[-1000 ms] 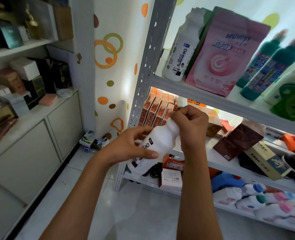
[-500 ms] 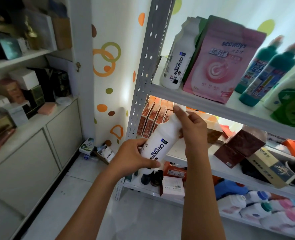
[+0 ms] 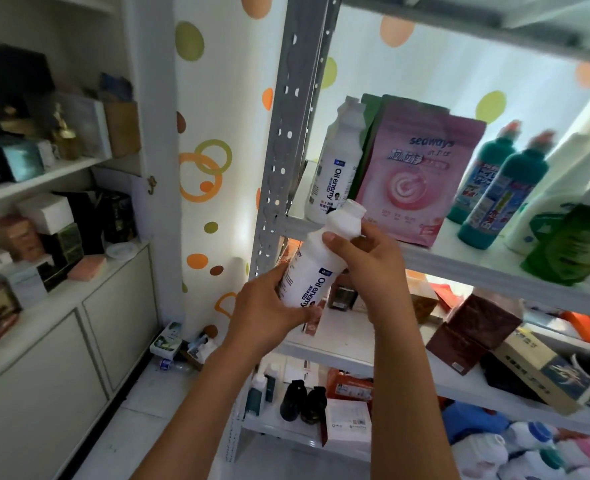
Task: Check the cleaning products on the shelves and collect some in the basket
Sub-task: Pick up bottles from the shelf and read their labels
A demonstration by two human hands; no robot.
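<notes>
Fingers of both hands grip white bottle [image 3: 316, 268], now raised, cap end beside upper shelf [image 3: 459, 261].

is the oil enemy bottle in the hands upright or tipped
Tipped. The white Oil enemy bottle slants with its cap up to the right, the left hand gripping its lower body and the right hand its neck.

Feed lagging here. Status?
Left hand grips white bottle low. Right hand grips its neck. Bottle tilted, before shelf rack. No basket visible.
</notes>
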